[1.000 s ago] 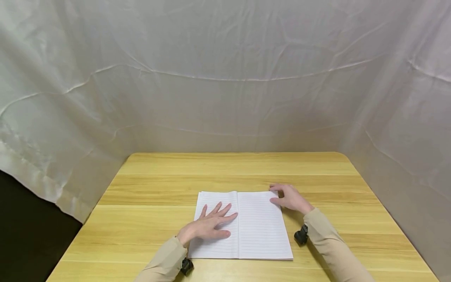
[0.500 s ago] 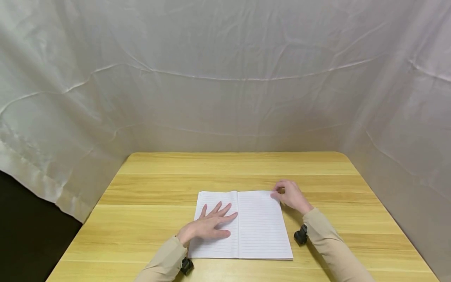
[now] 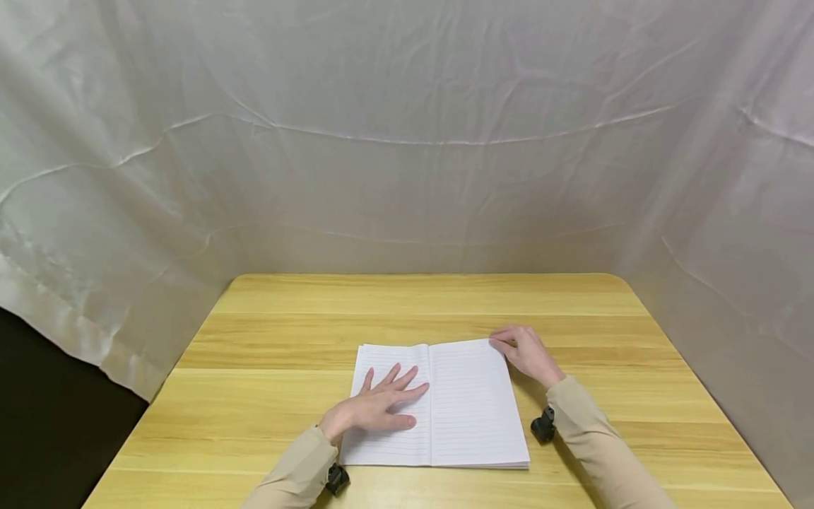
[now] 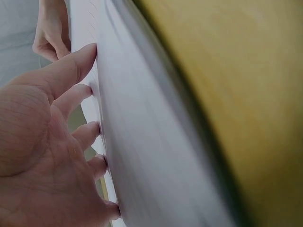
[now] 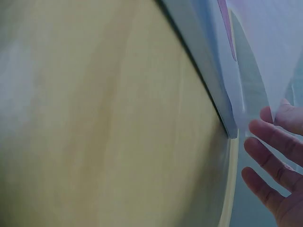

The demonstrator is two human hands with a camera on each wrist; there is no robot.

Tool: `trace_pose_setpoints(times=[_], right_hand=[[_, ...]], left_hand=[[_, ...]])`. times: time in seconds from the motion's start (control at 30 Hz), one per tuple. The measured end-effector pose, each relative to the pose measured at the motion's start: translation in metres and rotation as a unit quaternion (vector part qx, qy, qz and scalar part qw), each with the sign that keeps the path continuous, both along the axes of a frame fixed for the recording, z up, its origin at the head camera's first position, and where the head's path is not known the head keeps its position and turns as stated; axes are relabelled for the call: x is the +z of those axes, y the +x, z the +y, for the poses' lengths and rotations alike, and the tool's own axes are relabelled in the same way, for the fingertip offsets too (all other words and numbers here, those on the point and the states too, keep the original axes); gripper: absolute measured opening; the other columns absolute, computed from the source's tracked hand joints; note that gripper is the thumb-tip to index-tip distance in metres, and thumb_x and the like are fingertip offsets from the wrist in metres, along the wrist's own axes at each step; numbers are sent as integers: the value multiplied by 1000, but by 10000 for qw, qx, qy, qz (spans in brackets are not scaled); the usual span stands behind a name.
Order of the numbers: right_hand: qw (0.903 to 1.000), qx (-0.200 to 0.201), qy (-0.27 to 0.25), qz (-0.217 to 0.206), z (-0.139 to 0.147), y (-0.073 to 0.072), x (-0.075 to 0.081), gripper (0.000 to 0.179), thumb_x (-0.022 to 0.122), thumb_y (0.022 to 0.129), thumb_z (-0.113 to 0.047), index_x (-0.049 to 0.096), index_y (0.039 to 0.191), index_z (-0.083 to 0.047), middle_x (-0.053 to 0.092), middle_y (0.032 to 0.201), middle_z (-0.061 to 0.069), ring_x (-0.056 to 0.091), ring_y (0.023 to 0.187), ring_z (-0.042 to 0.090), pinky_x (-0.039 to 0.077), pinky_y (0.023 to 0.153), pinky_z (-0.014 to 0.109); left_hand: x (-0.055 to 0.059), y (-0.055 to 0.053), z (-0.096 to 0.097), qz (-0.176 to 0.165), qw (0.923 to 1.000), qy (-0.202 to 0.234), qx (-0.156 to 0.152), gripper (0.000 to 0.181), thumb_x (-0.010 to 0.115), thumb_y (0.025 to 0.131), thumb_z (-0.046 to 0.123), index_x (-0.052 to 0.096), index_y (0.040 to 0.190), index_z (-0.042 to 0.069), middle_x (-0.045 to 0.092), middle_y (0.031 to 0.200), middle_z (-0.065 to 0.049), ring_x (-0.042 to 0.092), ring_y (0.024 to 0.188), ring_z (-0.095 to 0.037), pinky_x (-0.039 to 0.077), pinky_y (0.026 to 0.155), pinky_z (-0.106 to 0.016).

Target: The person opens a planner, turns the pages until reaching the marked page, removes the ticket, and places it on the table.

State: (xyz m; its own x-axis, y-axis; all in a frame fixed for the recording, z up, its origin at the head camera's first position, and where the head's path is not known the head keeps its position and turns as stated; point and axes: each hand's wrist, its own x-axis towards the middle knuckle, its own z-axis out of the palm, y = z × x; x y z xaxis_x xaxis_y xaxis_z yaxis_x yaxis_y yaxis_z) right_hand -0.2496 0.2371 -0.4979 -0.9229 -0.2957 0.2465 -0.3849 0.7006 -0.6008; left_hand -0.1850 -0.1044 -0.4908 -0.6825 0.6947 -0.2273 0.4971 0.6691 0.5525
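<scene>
An open notebook [image 3: 473, 410] with white ruled pages lies on the wooden table. My left hand [image 3: 381, 408] rests on its left page, fingers spread and fingertips pressed to the paper, as the left wrist view also shows with the left hand [image 4: 52, 123]. At the far right corner my right hand [image 3: 524, 353] pinches a page between thumb and forefinger. In the right wrist view that lifted page [image 5: 265, 52] rises apart from the stack of pages below, its corner between the thumb and forefinger of the right hand [image 5: 279, 146]; the other fingers are extended.
The light wooden table [image 3: 267, 396] extends around the notebook on all sides. A pale grey curtain [image 3: 407, 177] hangs behind the table and along both sides. Black wrist cameras [image 3: 543, 425] sit by both beige sleeves [image 3: 600, 442].
My right hand has taken the far right corner of the page between thumb and forefinger and raised it slightly. My left hand has stayed in place.
</scene>
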Motion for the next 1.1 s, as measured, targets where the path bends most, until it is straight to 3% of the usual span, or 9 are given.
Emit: trace_pose_setpoints(times=[0.17,0.3,0.47,0.6,0.83,1.1], right_hand=[[10000,21,-28,32,0,2,0,19,65,96,-8,76,107,2,70,123,26,64,116,47,54,98,58],[9992,287,-255,49,0,6,4,17,68,94,-8,77,106,1,72,120,23,66,116,45,55,98,57],[9961,565,-403,-549,2,13,9,28,70,95,-20,74,117,-3,73,123,18,67,117,39,54,101,54],[9904,748,-587,-1001,3,20,12,44,71,95,-25,66,128,3,68,128,24,66,119,41,52,103,54],[9776,1164,-1161,-1313,-4,29,16,52,69,96,-23,57,138,4,65,133,24,66,120,38,58,97,29],[9731,1374,-1131,-1461,-12,37,21,49,61,101,-25,54,142,1,56,144,26,60,127,42,56,101,31]], left_hand=[[0,0,-1,-10,10000,20,4,62,55,102,44,35,157,25,12,171,-9,3,158,-41,-7,118,-76],[-1,0,-1,-35,10000,38,10,62,54,102,44,35,157,24,12,171,-8,2,158,-41,-8,118,-76],[-1,0,-1,-33,9999,130,37,62,55,102,43,36,157,21,14,171,-10,3,158,-42,-7,118,-77],[-1,0,-2,-79,9996,242,78,62,54,102,43,36,157,21,13,171,-10,3,158,-42,-9,118,-76],[-1,-1,-2,13,9968,764,228,65,55,102,41,33,158,17,13,170,-13,2,157,-43,-10,118,-74],[2,-4,1,192,9903,1273,523,68,55,103,40,28,160,15,18,169,-15,6,157,-42,-5,122,-69]])
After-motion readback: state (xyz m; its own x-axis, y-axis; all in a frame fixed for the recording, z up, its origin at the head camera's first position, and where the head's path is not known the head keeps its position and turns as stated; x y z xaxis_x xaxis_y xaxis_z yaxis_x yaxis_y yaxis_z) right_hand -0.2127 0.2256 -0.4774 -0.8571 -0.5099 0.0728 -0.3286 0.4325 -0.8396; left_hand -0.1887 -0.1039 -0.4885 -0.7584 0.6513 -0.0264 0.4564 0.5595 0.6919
